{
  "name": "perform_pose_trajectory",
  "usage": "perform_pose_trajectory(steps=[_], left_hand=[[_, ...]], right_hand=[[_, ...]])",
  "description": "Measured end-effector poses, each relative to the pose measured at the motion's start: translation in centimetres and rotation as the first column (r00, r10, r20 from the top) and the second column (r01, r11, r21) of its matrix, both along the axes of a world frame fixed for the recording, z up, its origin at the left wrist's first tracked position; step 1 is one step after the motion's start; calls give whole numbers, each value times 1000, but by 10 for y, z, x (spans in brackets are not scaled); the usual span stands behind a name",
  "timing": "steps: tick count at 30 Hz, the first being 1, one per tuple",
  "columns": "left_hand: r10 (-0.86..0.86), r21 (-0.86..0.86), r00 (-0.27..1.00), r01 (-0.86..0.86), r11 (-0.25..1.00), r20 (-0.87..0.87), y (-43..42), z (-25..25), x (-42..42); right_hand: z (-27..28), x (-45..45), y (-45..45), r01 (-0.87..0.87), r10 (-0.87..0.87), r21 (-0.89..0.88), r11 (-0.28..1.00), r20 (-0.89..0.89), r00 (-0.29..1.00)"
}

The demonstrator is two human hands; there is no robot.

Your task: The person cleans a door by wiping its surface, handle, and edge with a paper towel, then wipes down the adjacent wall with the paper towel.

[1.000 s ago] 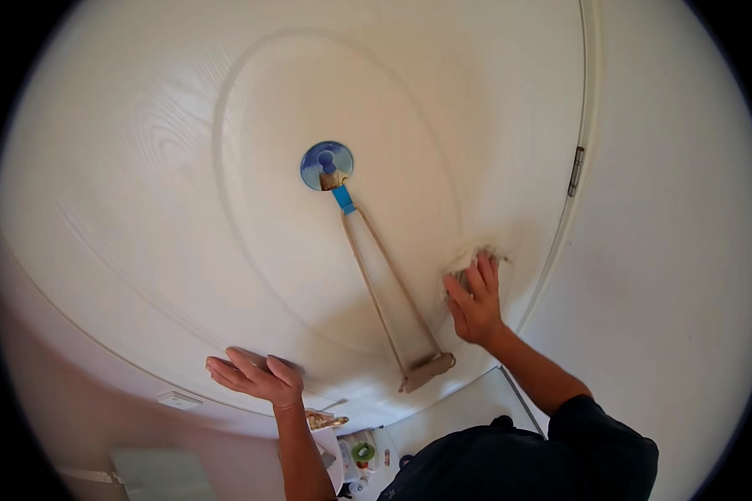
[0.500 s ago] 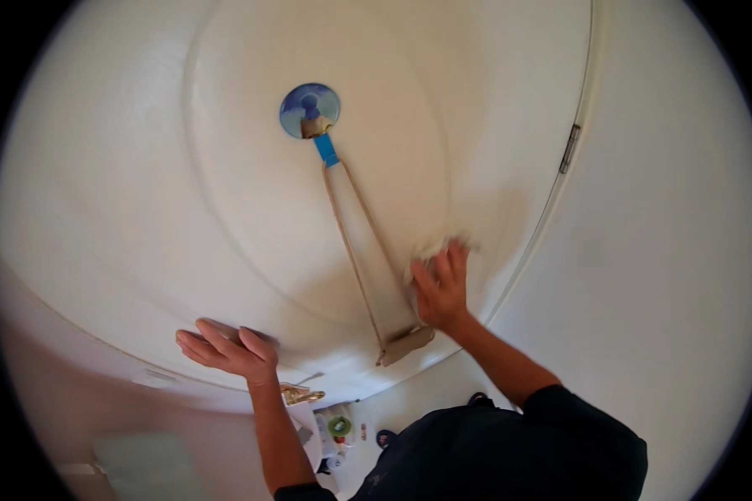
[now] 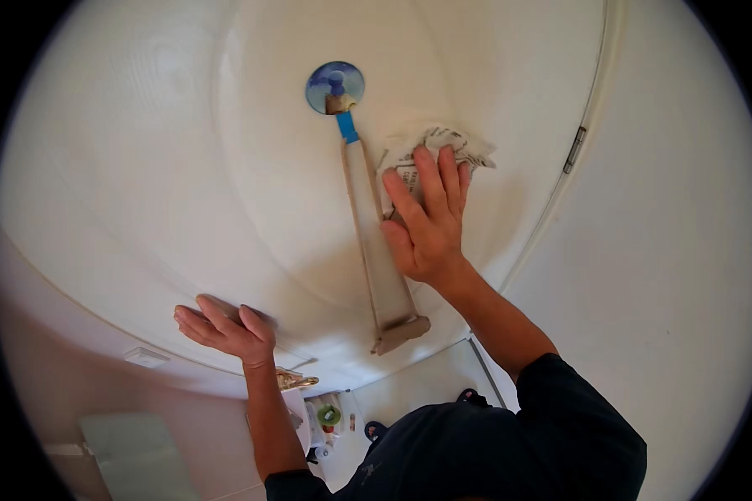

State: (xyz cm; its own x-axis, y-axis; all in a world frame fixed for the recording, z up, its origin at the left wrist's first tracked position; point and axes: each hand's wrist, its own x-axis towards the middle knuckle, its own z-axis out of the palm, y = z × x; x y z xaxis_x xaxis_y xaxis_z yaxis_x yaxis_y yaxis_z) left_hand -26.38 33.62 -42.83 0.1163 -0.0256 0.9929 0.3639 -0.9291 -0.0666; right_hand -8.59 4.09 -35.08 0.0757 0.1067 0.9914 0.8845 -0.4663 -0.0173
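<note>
My right hand (image 3: 430, 221) lies with spread fingers on a crumpled, printed cloth or paper (image 3: 409, 171), pressing it against the white door (image 3: 292, 192). Left of it, a round blue disc (image 3: 335, 87) is fixed to the door. From a blue tab (image 3: 348, 128) under the disc hangs a long looped cord (image 3: 357, 225) with a beige roll (image 3: 401, 334) at its lower end. At the lower left, my left hand (image 3: 226, 327) rests against the door with its fingers apart and nothing in it.
A metal hinge (image 3: 574, 150) sits on the door's right edge. A gold handle (image 3: 297, 381) is below my left hand, with a wall switch (image 3: 145, 357) farther left. Several small items, one a green ring (image 3: 329, 415), stand low down beside a white basin-like edge.
My right hand has moved up the door with the crumpled sheet, which now shows more of its print. The left hand stays flat on the door. The view has shifted.
</note>
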Motion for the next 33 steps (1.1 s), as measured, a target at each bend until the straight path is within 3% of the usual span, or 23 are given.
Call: perform_pose_trajectory(steps=[3,6,8,11,16,18,20,25,27,29,33], left_hand=[[-12,22,1000,12,1000,19,0,3,1],[1,5,1000,-1,1000,27,0,1,0],[0,3,1000,0,1000,31,-1,2,1],[-13,9,999,13,1000,30,0,1,2],[-15,7,1000,15,1000,25,-3,3,1],[-15,6,1000,15,1000,17,-3,2,0],[-4,4,1000,4,1000,9,-3,3,-1],[-24,18,1000,24,1000,16,-4,4,-1],[11,13,1000,-11,1000,17,-6,3,-1],[4,22,1000,-4,1000,17,-6,4,0],[-7,26,1000,7,1000,6,-3,1,-1]], right_hand=[[-47,0,-3,2,-3,-26,1000,-69,998],[-129,-10,-19,14,-24,-116,993,-85,996],[-147,-18,-29,-28,-9,-239,971,-153,988],[-111,1,-35,-27,15,-187,982,-65,998],[19,22,-22,-20,27,-71,997,97,995],[46,15,-15,-43,48,-53,998,103,994],[45,12,-13,-49,53,-42,998,92,994],[-90,11,-19,24,-26,-79,997,-28,999],[-98,1,-21,1,-5,-81,997,-46,999],[-84,-2,-20,-22,16,-77,997,-82,996],[7,6,-17,-11,13,-75,997,39,999]])
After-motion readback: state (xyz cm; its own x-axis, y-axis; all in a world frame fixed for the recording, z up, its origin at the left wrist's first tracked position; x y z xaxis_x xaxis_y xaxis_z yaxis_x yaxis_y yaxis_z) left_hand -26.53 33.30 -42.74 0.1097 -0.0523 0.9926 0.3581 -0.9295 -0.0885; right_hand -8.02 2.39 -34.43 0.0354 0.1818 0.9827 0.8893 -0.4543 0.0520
